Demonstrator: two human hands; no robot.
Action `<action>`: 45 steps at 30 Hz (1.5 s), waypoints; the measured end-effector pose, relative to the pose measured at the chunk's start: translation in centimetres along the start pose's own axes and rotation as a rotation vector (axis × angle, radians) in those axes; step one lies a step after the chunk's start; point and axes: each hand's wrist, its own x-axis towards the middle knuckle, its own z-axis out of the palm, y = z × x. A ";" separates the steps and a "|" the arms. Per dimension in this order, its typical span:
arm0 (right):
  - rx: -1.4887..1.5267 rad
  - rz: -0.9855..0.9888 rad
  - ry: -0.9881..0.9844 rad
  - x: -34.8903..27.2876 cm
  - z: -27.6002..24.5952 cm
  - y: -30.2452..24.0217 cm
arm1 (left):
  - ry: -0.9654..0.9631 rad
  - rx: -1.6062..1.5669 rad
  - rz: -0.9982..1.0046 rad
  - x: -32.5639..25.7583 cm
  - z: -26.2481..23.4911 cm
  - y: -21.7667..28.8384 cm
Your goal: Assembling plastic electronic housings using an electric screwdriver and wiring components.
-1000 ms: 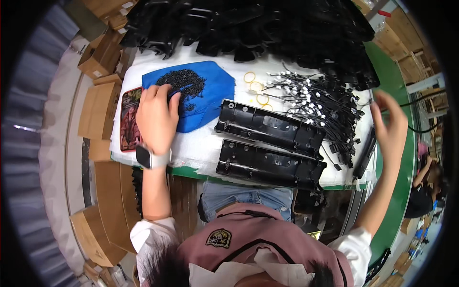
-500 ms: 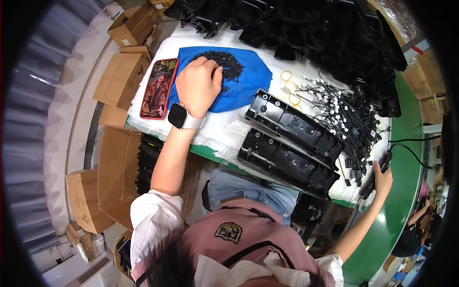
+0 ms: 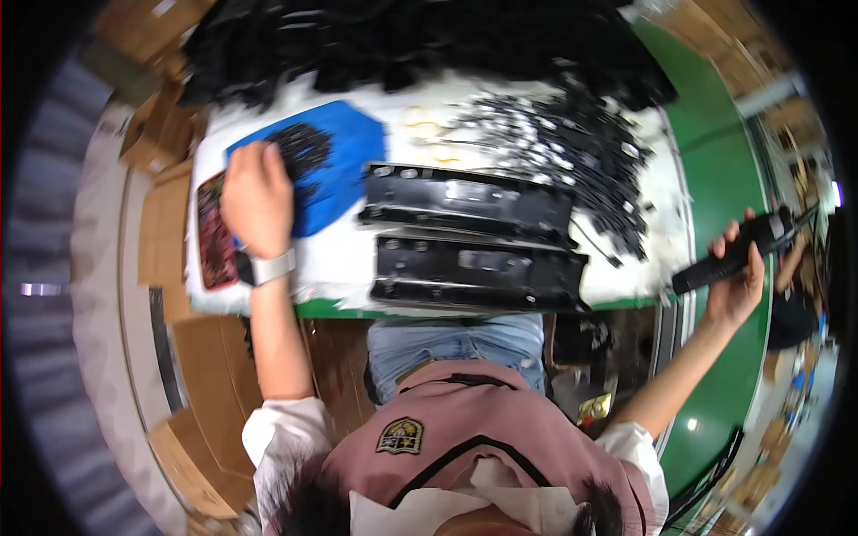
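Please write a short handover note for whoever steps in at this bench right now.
Left hand: palm down on the blue tray, fingers in its pile of small black screws.
Right hand: raised off to the right, gripping a black powered screwdriver.
Two long black plastic panels lie side by side on the white table cover, in front of the person; loose black cable parts lie behind them.
Done: cannot tell whether any screws are fitted.
Left: screwdriver not yet at the panels.

Your green-edged bench (image 3: 715, 125) under a white sheet (image 3: 344, 259), blue tray (image 3: 344, 165), two black panels (image 3: 474, 237), heaped black parts (image 3: 572, 147), possibly cable ties.
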 end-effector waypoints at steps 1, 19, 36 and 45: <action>0.030 -0.039 -0.038 -0.5 1.9 -0.2 | -0.027 0.019 0.004 0.1 -0.1 -0.4; 0.475 -0.474 -0.517 -3.3 12.0 3.6 | -0.852 -1.306 -0.039 -4.5 -7.0 15.5; 0.485 -0.428 -0.480 -4.1 12.3 6.0 | -0.920 -1.187 0.148 -5.0 -5.8 17.1; 0.472 -0.416 -0.499 -4.3 12.6 7.0 | -0.996 -1.199 0.152 -5.6 -5.1 16.7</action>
